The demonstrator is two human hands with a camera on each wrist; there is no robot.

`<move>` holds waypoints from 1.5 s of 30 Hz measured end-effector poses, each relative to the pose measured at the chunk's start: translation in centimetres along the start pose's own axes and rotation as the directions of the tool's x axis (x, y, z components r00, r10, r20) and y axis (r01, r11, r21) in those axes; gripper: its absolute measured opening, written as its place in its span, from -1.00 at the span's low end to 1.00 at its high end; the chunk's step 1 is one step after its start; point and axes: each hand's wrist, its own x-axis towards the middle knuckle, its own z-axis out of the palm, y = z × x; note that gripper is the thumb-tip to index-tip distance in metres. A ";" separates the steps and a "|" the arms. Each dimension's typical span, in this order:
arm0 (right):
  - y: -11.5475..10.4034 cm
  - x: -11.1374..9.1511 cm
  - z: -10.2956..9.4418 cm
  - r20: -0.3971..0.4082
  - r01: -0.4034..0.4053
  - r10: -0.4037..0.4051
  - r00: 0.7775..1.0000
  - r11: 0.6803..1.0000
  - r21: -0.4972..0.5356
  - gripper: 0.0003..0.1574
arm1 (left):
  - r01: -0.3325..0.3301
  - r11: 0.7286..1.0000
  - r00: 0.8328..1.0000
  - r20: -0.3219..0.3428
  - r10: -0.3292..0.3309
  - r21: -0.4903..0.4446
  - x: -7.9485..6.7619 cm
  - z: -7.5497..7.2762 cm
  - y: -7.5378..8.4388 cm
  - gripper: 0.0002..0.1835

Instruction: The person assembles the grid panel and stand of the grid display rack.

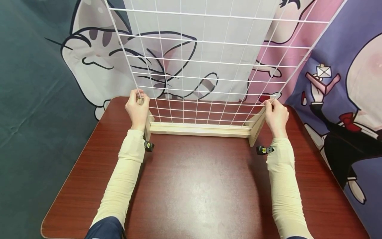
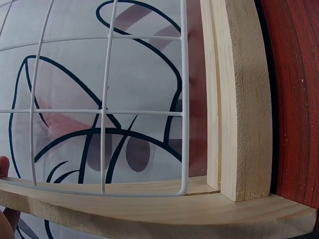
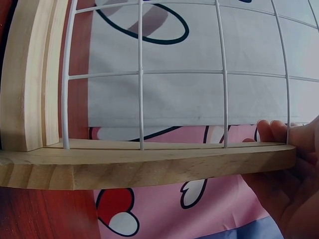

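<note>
A white wire grid panel [image 1: 209, 79] stands upright between the two side posts of a pale wooden stand. My left hand [image 1: 138, 108] pinches the panel's left edge at the top of the left post [image 2: 124, 211]. On the other side my right hand [image 1: 276, 116] holds the panel's right edge, its fingers around the end of the right post [image 3: 174, 162]. Between the posts runs a grooved wooden crossbar [image 1: 200, 129]. Both wrist views show the panel's side wires along the posts' inner faces, and a gap between its bottom wire and the crossbar.
The stand rests on a reddish-brown table [image 1: 197, 186] near its far edge. Behind the panel hangs a cloth [image 1: 95, 79] printed with cartoon figures, which continues along the right side. A dark green part of the backdrop [image 1: 35, 99] is at the left.
</note>
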 end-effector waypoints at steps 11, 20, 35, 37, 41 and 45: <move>0.1 -0.2 0.0 -0.001 -0.026 0.026 1.000 1.000 0.006 -0.57 | 0.008 1.000 1.000 0.026 -0.007 -0.007 -0.1 -0.1 0.1 -0.81; -0.1 -0.2 0.3 -0.012 -0.048 0.048 0.999 0.999 0.025 -0.56 | 0.017 1.000 0.999 0.027 -0.017 0.005 -0.1 -0.2 0.0 -0.82; -0.1 -0.2 0.2 -0.026 -0.039 0.040 0.999 0.999 0.020 -0.57 | 0.007 1.000 1.000 0.017 -0.007 -0.009 -0.2 -0.1 0.0 -0.80; -0.1 -0.2 0.2 -0.026 -0.042 0.042 0.999 0.999 0.019 -0.57 | 0.004 1.000 1.000 0.021 -0.003 -0.010 -0.2 -0.1 0.0 -0.79; -0.1 -0.2 0.3 -0.022 -0.047 0.047 0.999 0.999 0.013 -0.58 | -0.009 1.000 1.000 0.025 0.010 -0.019 0.0 -0.1 -0.2 -0.78; -0.1 -0.2 0.2 -0.018 -0.045 0.045 0.999 0.999 0.007 -0.59 | -0.006 0.999 1.000 0.029 0.007 -0.040 0.0 -0.1 -0.3 -0.78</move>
